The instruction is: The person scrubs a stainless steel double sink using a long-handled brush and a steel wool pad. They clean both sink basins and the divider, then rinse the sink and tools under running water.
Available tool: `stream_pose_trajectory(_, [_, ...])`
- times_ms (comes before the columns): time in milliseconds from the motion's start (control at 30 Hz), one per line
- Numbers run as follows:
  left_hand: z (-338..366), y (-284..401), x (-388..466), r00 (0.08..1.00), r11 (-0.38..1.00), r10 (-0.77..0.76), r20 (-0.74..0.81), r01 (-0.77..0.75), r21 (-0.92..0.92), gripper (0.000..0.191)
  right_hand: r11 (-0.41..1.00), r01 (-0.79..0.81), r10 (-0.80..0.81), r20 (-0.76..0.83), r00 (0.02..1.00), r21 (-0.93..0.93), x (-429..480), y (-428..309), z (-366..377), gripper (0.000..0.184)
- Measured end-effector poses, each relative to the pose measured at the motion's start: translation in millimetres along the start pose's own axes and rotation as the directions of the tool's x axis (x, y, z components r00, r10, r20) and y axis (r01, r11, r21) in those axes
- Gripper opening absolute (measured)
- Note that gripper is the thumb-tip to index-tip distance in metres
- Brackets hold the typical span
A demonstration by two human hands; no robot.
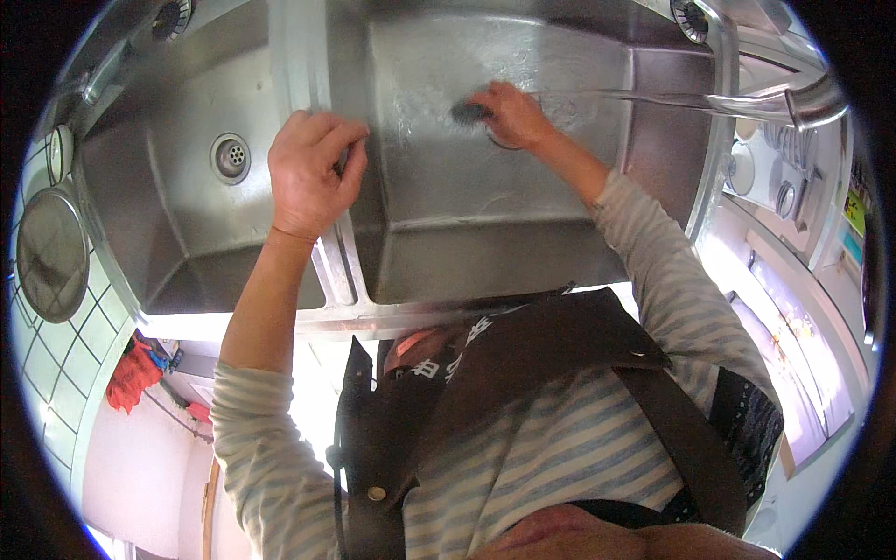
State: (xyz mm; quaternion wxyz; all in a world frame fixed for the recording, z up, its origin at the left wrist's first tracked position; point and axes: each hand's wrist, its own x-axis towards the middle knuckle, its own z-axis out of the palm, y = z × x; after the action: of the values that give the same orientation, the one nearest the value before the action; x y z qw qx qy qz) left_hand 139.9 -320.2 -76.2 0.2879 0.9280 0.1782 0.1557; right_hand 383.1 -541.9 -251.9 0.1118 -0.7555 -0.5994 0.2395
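My right hand is over the floor of the right basin of a double stainless steel sink, holding a dark scouring pad, blurred. Water streams from the faucet at the right across this basin, and its floor is wet. My left hand is curled above the divider between the basins, thumb near the bent fingers. Whether something small lies inside its fingers cannot be told. A round drain strainer shows in the left basin.
A round metal sieve or lid is by the tiled wall at the far left. Red cloth or plastic hangs below it. At the right stand a rack with dishes and a light-coloured panel. The sink's front rim borders my apron.
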Motion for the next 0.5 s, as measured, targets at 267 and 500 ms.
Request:
stream_pose_trajectory(267, [0.4, 0.7, 2.3, 1.0, 1.0, 0.003, -0.029, -0.004, -0.029, 0.018, 0.991, -0.119, 0.093, -0.343, 0.935, -0.056, 148.6, -17.5, -3.3, 0.031])
stream_pose_trajectory(500, [2.0, -0.4, 2.4, 0.999, 0.999, 0.032, -0.017, -0.032, -0.025, 0.018, 0.962, -0.166, 0.179, -0.045, 0.983, 0.217, 103.7, -57.9, 56.6, 0.034])
